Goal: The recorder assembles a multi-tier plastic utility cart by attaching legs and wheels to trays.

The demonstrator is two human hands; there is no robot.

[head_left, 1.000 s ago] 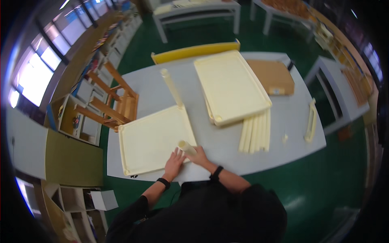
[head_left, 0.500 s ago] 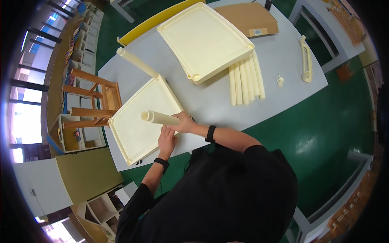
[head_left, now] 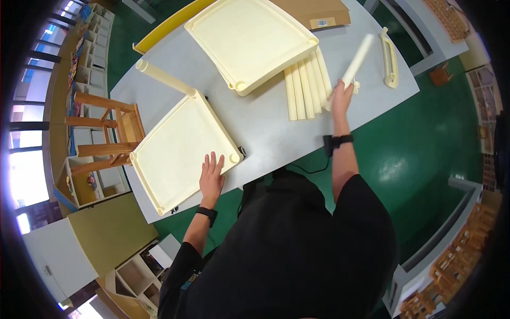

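Beside the loose tubes point(head_left: 309, 87), my right hand point(head_left: 341, 97) grips the pale tube point(head_left: 359, 58), just swung away from the tray point(head_left: 178, 154), leaving its near corner socket point(head_left: 234, 158) bare; my left hand point(head_left: 212, 181) lies spread there, holding nothing.

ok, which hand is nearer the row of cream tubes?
Right. The right hand is just right of the tube row, gripping a separate tube; the left hand is farther off, lower left, at the lower tray's edge.
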